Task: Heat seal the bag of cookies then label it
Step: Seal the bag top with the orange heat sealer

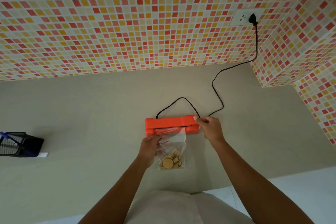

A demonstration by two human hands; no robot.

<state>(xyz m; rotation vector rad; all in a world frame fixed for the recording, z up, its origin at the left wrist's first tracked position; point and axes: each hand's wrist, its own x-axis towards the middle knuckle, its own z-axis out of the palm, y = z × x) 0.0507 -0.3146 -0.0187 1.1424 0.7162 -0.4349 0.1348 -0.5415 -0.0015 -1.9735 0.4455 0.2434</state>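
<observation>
An orange heat sealer (169, 123) lies across the grey counter (91, 114), a thin gap showing between its lid and base. The top edge of a clear plastic bag (175, 142) sits in that gap. Round and broken cookies (171, 162) fill the bag's bottom. My left hand (151, 148) grips the bag's left side. My right hand (211, 129) holds the sealer's right end, thumb on top of the lid.
The sealer's black cord (216, 89) loops behind it and runs up to a plug (253, 19) in a white wall socket (242, 17). A black mesh pen holder (18, 143) lies at the left, a white label slip (42, 154) beside it. A tiled pillar (294, 51) juts in at right.
</observation>
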